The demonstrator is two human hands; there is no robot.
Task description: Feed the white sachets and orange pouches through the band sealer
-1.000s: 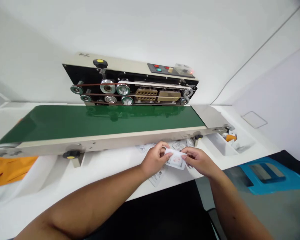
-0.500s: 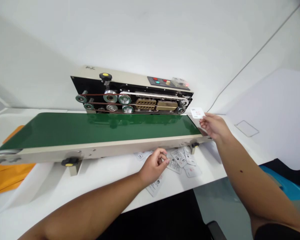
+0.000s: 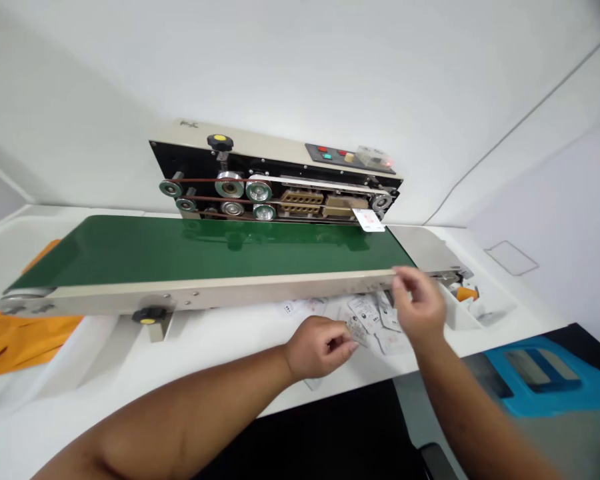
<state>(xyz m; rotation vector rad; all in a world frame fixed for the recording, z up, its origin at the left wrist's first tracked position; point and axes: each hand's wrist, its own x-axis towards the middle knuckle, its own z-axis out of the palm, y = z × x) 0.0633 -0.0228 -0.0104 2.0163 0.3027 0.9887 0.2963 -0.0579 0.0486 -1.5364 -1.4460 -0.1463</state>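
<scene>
A small white packet [image 3: 369,220] with pink print is caught at the right end of the band sealing machine [image 3: 275,173], sticking out over the green conveyor belt [image 3: 195,250]. My right hand [image 3: 420,303] is apart from it, in front of the belt's right end, fingers curled and nothing visible in them. Low over the table front, my left hand [image 3: 323,347] has its fingers curled towards the thumb, and no object shows in it. Just beyond and right of it lie several printed packets [image 3: 365,313], loosely overlapping and partly hidden by my hands.
Orange items [image 3: 30,340] lie in a white bin at the left. Another white bin [image 3: 487,310] with small things stands under the conveyor's right end. A black-and-yellow knob [image 3: 149,315] juts from the conveyor front. A blue object [image 3: 555,373] is at lower right.
My right hand has let go of the white packet and drawn back towards me. The packet is now further left, at the machine. My left hand has shifted slightly nearer and right.
</scene>
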